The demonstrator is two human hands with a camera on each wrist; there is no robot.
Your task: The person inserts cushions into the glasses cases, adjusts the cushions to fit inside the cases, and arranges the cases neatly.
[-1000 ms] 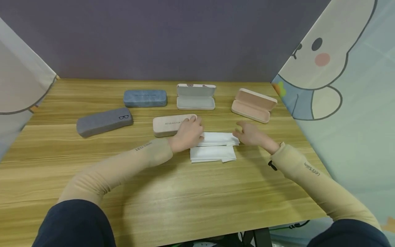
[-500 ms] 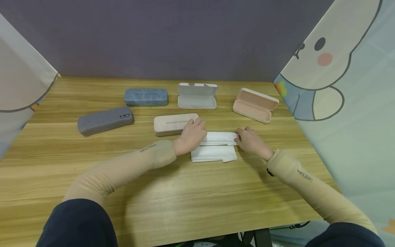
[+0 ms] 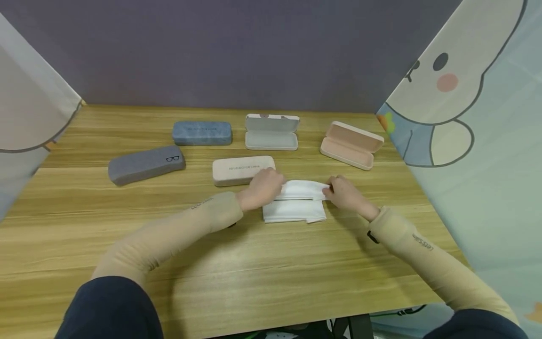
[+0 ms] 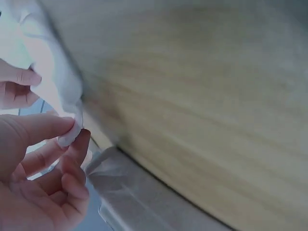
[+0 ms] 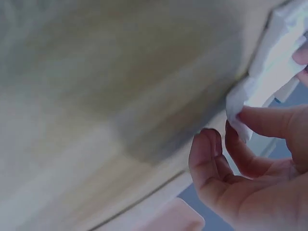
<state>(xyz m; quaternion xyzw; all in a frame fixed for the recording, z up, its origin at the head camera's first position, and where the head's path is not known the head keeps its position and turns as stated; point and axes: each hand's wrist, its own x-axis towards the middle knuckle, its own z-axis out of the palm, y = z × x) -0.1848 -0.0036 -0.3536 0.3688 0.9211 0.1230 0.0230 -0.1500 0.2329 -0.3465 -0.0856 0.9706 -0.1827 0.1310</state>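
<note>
Two folded white cloths lie one behind the other on the wooden table. The rear cloth (image 3: 302, 189) is pinched at its left end by my left hand (image 3: 262, 189) and at its right end by my right hand (image 3: 345, 194). In the left wrist view, thumb and fingers of the left hand (image 4: 43, 159) close on the cloth's end (image 4: 72, 130). The right wrist view has the right hand (image 5: 255, 159) pinching the other end of the cloth (image 5: 240, 106). The front cloth (image 3: 294, 211) lies flat. Just behind my left hand is a closed cream glasses case (image 3: 237, 170).
At the back stand an open white glasses case (image 3: 271, 140) and, to the right, an open pink one (image 3: 347, 151). A closed blue case (image 3: 202, 133) and a closed grey case (image 3: 146, 165) lie on the left. A dark panel (image 3: 233, 52) borders the table's back.
My right hand has come in to the cloth's right end and now pinches it. My left hand has shifted slightly off the cream case to the cloth's left end.
</note>
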